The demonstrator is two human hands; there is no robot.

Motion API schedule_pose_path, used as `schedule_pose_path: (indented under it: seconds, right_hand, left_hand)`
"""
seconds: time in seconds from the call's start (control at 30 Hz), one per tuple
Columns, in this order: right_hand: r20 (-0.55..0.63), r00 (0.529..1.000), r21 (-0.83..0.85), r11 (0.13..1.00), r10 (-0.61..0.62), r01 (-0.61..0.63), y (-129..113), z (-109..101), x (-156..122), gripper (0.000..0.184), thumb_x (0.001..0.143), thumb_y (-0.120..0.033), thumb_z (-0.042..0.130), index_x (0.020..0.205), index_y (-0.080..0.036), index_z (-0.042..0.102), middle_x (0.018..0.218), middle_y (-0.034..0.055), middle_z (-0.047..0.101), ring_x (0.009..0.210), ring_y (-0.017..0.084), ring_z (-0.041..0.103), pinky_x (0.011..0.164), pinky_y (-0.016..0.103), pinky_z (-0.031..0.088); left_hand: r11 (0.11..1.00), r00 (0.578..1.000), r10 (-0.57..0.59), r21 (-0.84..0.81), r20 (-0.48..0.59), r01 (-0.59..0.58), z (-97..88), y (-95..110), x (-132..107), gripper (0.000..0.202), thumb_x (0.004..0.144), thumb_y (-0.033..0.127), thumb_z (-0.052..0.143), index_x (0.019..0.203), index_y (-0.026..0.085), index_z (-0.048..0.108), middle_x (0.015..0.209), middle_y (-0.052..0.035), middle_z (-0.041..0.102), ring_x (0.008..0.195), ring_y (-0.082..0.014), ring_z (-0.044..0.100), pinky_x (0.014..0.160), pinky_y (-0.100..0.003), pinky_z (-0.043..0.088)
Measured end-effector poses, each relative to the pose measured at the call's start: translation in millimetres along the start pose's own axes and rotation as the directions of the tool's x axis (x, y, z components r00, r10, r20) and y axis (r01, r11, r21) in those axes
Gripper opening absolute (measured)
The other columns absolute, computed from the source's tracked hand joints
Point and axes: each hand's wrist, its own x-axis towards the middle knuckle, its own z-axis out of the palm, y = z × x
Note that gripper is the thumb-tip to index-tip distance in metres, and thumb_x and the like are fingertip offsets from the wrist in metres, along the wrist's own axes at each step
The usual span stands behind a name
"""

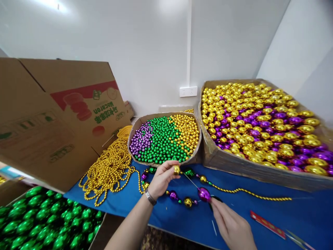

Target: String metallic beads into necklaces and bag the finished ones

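My left hand (pixel 161 177), with a watch at the wrist, pinches a gold bead (pixel 177 169) above the blue cloth (pixel 299 211). A thin thread or needle (pixel 189 180) runs from that bead down to a large purple bead (pixel 204 194), which my right hand (pixel 230 224) holds at its fingertips. A partly strung strand (pixel 182 200) of purple, gold and green beads curves on the cloth below my left hand. A thin gold bead chain (pixel 249 193) trails off to the right.
A shallow cardboard tray (pixel 135 129) holds small purple, green and gold beads. A big box (pixel 234 165) of large gold and purple beads stands at right. Gold bead strands (pixel 109 170) pile at left, green beads (pixel 47 218) fill a box at lower left. A red ruler (pixel 267 225) lies at right.
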Motion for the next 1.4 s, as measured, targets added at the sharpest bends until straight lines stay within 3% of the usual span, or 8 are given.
schedule_pose_path:
  seconds: [0.07, 0.2, 0.33, 0.5, 0.73, 1.0, 1.17, 1.4]
  right_hand:
    - [-0.007, 1.000, -0.012, 1.000, -0.004, 0.004, 0.8, 0.4, -0.9, 0.032, 0.093, -0.027, 0.037, 0.097, -0.019, 0.068, 0.087, 0.0038, 0.073, 0.070, 0.016, 0.070, 0.063, 0.023, 0.054]
    - [-0.028, 0.999, -0.039, 0.999, -0.019, 0.017, 1.8, 1.3, -1.9, 0.031, 0.093, -0.026, 0.037, 0.096, -0.017, 0.067, 0.086, 0.0041, 0.073, 0.070, 0.015, 0.070, 0.063, 0.022, 0.054]
    - [-0.026, 1.000, -0.032, 0.999, -0.014, 0.014, 1.7, 2.6, -2.2, 0.031, 0.093, -0.026, 0.037, 0.097, -0.019, 0.067, 0.085, 0.0031, 0.073, 0.069, 0.015, 0.070, 0.062, 0.021, 0.053]
    - [-0.010, 1.000, -0.042, 0.999, -0.024, 0.024, 1.2, 2.3, -1.8, 0.032, 0.094, -0.027, 0.037, 0.098, -0.017, 0.067, 0.086, 0.0043, 0.073, 0.069, 0.015, 0.069, 0.065, 0.022, 0.053]
    - [-0.028, 1.000, -0.058, 0.998, -0.010, 0.008, 0.0, 0.1, -0.3, 0.033, 0.094, -0.025, 0.035, 0.096, -0.017, 0.067, 0.082, 0.0045, 0.073, 0.067, 0.015, 0.069, 0.061, 0.022, 0.052]
    - [-0.030, 0.999, -0.049, 0.999, -0.012, 0.011, -1.8, 1.3, 2.6, 0.030, 0.093, -0.024, 0.036, 0.097, -0.017, 0.065, 0.084, 0.0042, 0.073, 0.067, 0.015, 0.069, 0.061, 0.023, 0.052]
    - [-0.037, 0.999, -0.028, 1.000, 0.002, -0.003, -0.3, 0.7, 2.5, 0.029, 0.093, -0.023, 0.037, 0.098, -0.016, 0.065, 0.084, 0.0053, 0.073, 0.070, 0.016, 0.069, 0.064, 0.024, 0.053]
    - [-0.035, 0.999, 0.003, 1.000, 0.021, -0.021, -2.0, 1.1, 3.5, 0.029, 0.092, -0.025, 0.039, 0.099, -0.018, 0.066, 0.085, 0.0047, 0.073, 0.070, 0.017, 0.069, 0.065, 0.025, 0.053]
  left_hand:
    - [0.936, 0.982, 0.167, 0.327, -0.089, -0.129, -13.5, 0.5, 10.7, 0.028, 0.081, 0.032, 0.057, 0.106, 0.020, 0.063, 0.105, -0.0090, 0.060, 0.091, -0.0204, 0.056, 0.081, -0.037, 0.048]
    - [0.475, 0.906, 0.424, 0.853, -0.008, -0.215, -40.4, 0.8, 35.2, 0.023, 0.080, 0.019, 0.052, 0.100, 0.021, 0.066, 0.111, -0.0096, 0.057, 0.106, -0.0252, 0.049, 0.094, -0.043, 0.037]
    - [0.161, 0.932, 0.320, 0.960, 0.169, -0.229, -37.5, -2.7, 52.1, 0.026, 0.082, 0.021, 0.050, 0.103, 0.022, 0.065, 0.110, -0.0106, 0.059, 0.107, -0.0274, 0.046, 0.093, -0.042, 0.037]
    - [0.052, 0.984, 0.060, 0.984, 0.170, -0.173, -11.7, -7.6, 74.4, 0.016, 0.076, 0.022, 0.058, 0.089, 0.022, 0.068, 0.088, -0.0106, 0.061, 0.093, -0.0290, 0.053, 0.081, -0.041, 0.041]
    - [0.155, 0.989, 0.062, 0.977, 0.137, -0.145, -10.9, -17.2, 83.5, 0.020, 0.072, 0.010, 0.053, 0.084, 0.018, 0.067, 0.088, -0.0096, 0.060, 0.082, -0.0256, 0.060, 0.074, -0.039, 0.045]
    - [0.471, 0.979, 0.198, 0.872, 0.047, -0.137, -10.8, -9.7, 68.3, 0.022, 0.084, 0.020, 0.046, 0.096, 0.016, 0.065, 0.098, -0.0087, 0.064, 0.087, -0.0191, 0.062, 0.081, -0.032, 0.048]
    - [0.993, 0.998, 0.064, 0.099, 0.000, -0.064, 9.2, 1.5, 40.3, 0.024, 0.081, 0.032, 0.059, 0.096, 0.014, 0.064, 0.096, -0.0089, 0.067, 0.078, -0.0178, 0.066, 0.075, -0.032, 0.051]
    - [0.965, 0.997, -0.063, -0.253, 0.050, 0.074, 22.3, 0.5, 18.4, 0.020, 0.071, 0.025, 0.073, 0.085, 0.012, 0.068, 0.090, -0.0077, 0.068, 0.077, -0.0177, 0.066, 0.074, -0.029, 0.051]
